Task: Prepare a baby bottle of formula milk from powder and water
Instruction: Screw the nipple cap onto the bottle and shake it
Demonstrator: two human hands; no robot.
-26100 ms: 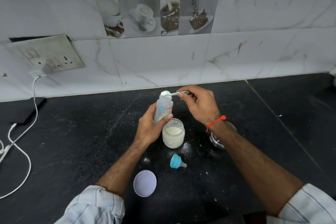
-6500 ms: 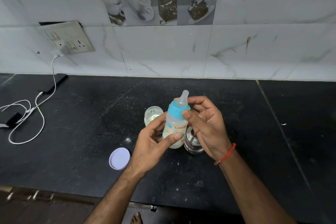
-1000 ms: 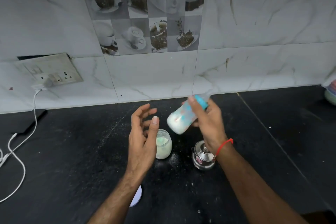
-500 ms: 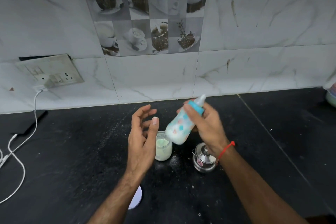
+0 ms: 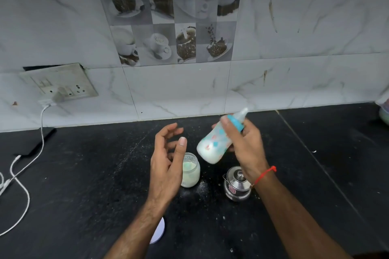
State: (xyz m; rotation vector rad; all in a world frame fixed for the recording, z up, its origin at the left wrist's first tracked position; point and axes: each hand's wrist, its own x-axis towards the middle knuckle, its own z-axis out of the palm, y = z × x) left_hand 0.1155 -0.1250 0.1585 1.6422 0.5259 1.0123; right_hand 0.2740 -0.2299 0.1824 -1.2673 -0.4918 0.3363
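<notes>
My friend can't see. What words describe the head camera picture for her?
A person's right hand holds a tilted baby bottle of white milk above a black counter, while the left hand hovers open beside it. Below stand an open jar of powder and a small steel pot.

White marbled wall tiles (image 5: 305, 27), coffee-picture tiles (image 5: 168, 17), black speckled countertop (image 5: 84, 174), socket plate (image 5: 61, 84)

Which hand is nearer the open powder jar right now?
Left. The left hand hangs open right beside the powder jar, overlapping its left edge in view. The right hand grips the baby bottle, up and right.
</notes>
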